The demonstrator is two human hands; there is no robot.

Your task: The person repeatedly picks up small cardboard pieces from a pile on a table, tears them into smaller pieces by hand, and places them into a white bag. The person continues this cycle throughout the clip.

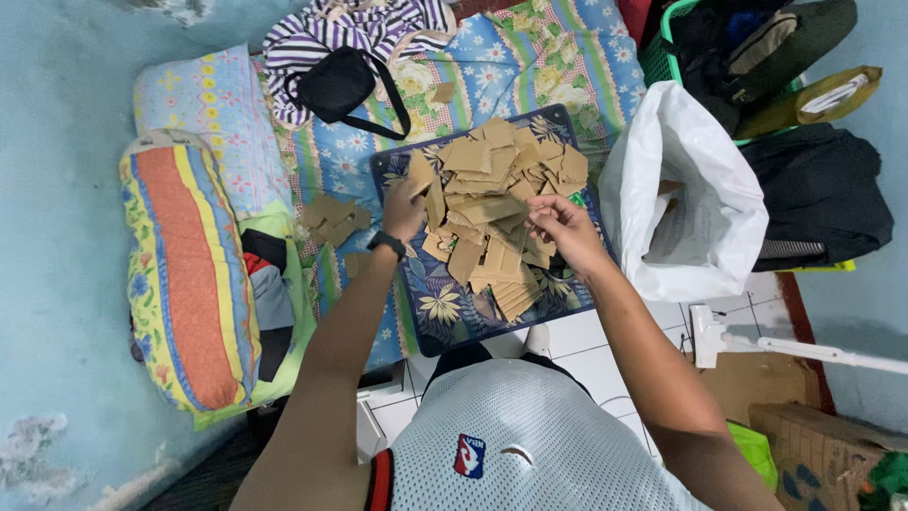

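- A striped bolster [184, 274] lies along the bed's left edge, out of the way.
- The left hand [405, 210] pinches one brown paper piece [421, 175], lifting it off the heap.
- The brown pieces [497, 203] sit piled on a floral tray [445, 308], which keeps them together.
- The right hand [565, 227], fingers closed on another piece, works the heap's edge.
- A white bag [695, 203] gapes open, near the right hand.

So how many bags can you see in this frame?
3. A black shoulder bag lies on the bedding at the top. A white plastic bag stands open right of the tray. A dark backpack sits at far right. Others may be hidden in the green basket.
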